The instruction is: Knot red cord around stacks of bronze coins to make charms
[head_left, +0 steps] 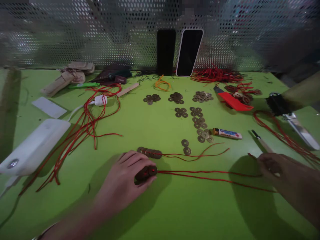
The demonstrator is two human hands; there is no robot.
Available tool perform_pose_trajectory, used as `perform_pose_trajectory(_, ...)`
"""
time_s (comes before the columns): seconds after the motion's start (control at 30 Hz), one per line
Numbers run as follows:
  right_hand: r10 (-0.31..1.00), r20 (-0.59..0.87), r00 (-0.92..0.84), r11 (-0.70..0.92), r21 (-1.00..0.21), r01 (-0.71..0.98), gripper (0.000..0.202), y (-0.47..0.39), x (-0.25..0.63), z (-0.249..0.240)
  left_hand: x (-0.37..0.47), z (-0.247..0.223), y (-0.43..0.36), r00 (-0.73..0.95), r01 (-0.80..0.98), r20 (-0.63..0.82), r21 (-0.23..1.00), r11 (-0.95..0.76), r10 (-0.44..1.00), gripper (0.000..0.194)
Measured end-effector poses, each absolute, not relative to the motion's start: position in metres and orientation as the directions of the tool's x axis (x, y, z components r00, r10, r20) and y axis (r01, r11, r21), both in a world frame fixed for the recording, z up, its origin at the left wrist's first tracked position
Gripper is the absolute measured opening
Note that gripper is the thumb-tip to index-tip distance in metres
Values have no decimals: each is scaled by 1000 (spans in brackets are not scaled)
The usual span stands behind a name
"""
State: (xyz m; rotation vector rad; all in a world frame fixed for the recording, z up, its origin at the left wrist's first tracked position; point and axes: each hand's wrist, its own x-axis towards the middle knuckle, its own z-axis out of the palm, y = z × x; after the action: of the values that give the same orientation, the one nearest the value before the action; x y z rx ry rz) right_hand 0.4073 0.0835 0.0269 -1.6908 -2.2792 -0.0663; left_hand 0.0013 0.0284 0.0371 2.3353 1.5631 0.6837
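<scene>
My left hand [125, 180] is closed around a short row of dark square-holed coins [151, 171] strung on red cord. Two strands of that red cord [205, 172] run from the coins across the table to the right. At the right, my right hand [287, 175] pinches one strand, whose tip pokes out above the fingers. The lower strand passes beneath that hand. Just beyond my left hand lies another threaded row of overlapping coins [150, 152], its two red cord tails [195, 156] loose on the green table [175, 213].
Several coin piles [181, 112] and two loose coins [185, 143] lie mid-table. A glue tube [227, 133], red-handled cutter [235, 101], brush [276, 104] and thin tool [260, 140] are at right. Red cords [87, 116] and a white power bank [37, 146] lie left. Two phones [189, 51] stand behind.
</scene>
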Motion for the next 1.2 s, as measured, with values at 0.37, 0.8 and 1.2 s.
perform_pose_trajectory(0.37,633,245,-734,755,-404,517,12,97,259,61,1,38,26,282,785,216,508,-355,935,17)
perform_pose_trajectory(0.8,329,401,-855,934,-271,232,25,100,213,30,1,45,26,253,786,47,572,-234,966,22)
perform_pose_trajectory(1.2,350,490,-798,919,-345,191,27,96,214,32,-1,46,26,262,774,43,588,-237,964,23)
